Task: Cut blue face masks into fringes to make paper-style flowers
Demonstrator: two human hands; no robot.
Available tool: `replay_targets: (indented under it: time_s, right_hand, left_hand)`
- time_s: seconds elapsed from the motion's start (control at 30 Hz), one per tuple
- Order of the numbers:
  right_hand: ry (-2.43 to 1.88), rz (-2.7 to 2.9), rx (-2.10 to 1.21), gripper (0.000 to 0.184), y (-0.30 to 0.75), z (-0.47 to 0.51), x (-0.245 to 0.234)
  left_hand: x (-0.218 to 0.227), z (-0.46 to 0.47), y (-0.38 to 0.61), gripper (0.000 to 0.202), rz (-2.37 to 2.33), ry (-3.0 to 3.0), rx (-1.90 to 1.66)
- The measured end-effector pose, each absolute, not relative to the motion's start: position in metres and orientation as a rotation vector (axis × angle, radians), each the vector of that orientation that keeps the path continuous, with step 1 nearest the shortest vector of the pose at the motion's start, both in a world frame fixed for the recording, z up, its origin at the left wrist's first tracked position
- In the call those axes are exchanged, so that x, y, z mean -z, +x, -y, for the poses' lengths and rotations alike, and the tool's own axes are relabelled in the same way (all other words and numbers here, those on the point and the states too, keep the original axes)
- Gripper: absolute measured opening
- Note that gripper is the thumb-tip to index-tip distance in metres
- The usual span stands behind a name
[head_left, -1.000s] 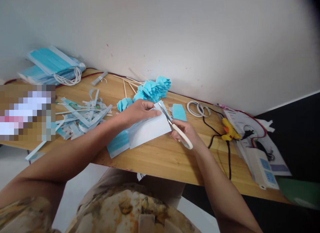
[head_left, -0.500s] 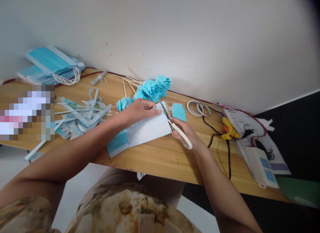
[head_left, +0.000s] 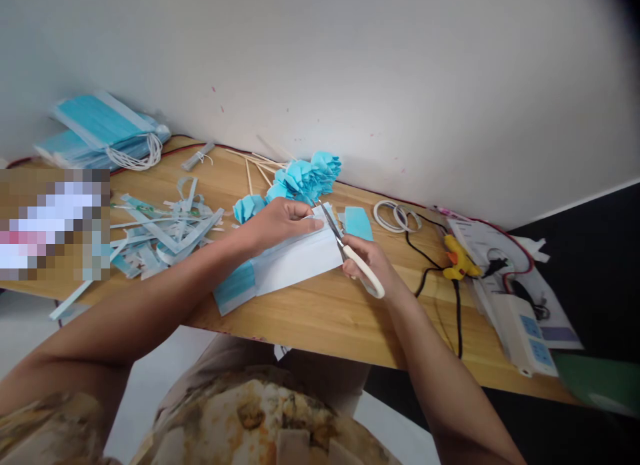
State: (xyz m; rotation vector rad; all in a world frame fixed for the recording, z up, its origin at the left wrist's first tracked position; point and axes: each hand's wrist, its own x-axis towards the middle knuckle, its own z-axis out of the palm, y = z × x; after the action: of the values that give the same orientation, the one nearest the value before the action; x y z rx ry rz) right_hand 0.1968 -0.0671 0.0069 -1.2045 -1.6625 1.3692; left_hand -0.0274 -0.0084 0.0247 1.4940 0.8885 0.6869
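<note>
Gripping the face mask [head_left: 295, 262], the left hand [head_left: 277, 222] stays clamped; the right hand [head_left: 367, 258], closed on scissors [head_left: 345, 248], has snipped farther along its right edge.

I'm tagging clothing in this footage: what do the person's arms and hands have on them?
The left hand and right hand are bare: no gloves, rings or watch visible. Forearms are uncovered; a mottled brown-and-cream sleeve shows only at the left upper arm.
</note>
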Motion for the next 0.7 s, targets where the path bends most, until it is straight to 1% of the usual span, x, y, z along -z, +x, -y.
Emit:
replay_targets:
  time_s: [0.1, 0.23, 0.43, 0.57, 0.7]
  right_hand:
    - [-1.214, 1.617, -1.392, 0.057, 0.196, 0.068, -0.009]
    - [-1.214, 1.585, -1.409, 0.052, 0.195, 0.067, -0.008]
    - [-1.2, 1.523, -1.426, 0.053, 0.194, 0.065, -0.005]
    - [-1.229, 1.431, -1.345, 0.05, 0.199, 0.065, -0.008]
    - [-1.212, 1.342, -1.239, 0.052, 0.205, 0.063, -0.011]
  left_hand:
    - [-0.025, 0.009, -0.028, 0.034, -0.887, 1.485, -0.689]
    - [-0.026, 0.009, -0.029, 0.033, -0.88, 1.47, -0.687]
    - [-0.025, 0.008, -0.028, 0.035, -0.859, 1.468, -0.685]
    - [-0.027, 0.005, -0.034, 0.037, -0.793, 1.463, -0.623]
    - [-0.032, -0.003, -0.047, 0.04, -0.715, 1.359, -0.57]
